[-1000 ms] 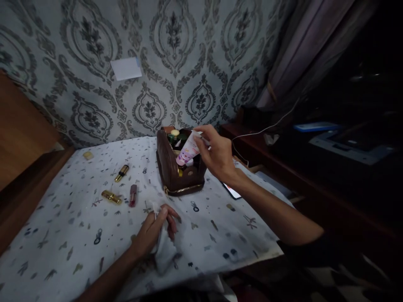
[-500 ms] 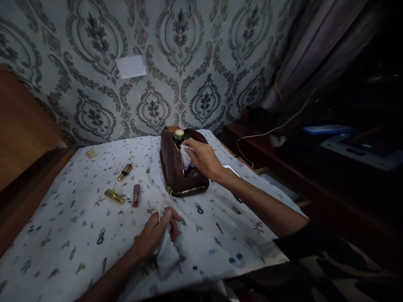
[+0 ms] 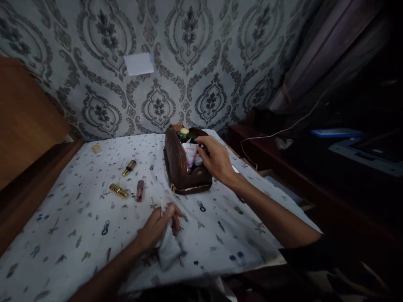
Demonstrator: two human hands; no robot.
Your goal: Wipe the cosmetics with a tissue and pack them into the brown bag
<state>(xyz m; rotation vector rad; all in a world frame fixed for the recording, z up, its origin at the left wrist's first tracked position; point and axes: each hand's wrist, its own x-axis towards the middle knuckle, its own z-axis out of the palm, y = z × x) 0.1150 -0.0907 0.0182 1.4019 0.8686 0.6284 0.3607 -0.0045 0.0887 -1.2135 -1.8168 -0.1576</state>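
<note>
A brown cosmetic bag [image 3: 176, 157] stands unzipped on the cloth-covered table. Inside it, a white and purple tube [image 3: 190, 152] leans upright beside containers with green and cream lids [image 3: 184, 131]. My right hand [image 3: 215, 159] is over the bag's right side, thumb and forefinger apart at the tube's upper edge; whether they still touch it is hard to see. Lower down, my left hand [image 3: 163, 222] pinches a crumpled white cloth [image 3: 170, 249] that hangs onto the table. To the left lie a lip gloss [image 3: 140, 191], a gold lipstick [image 3: 119, 190] and a black-and-gold lipstick [image 3: 129, 167].
A small yellowish piece [image 3: 96, 148] lies at the table's far left. A phone [image 3: 235, 169] is partly hidden behind my right forearm. A wooden panel [image 3: 28, 121] borders the left, the patterned wall [image 3: 189, 92] the back. A white cable [image 3: 283, 131] runs along the dark red furniture at right.
My right hand has loosened from the tube and drawn slightly right, leaving it in the bag with its printed front showing. My left hand keeps its hold on the cloth. The view has shifted slightly.
</note>
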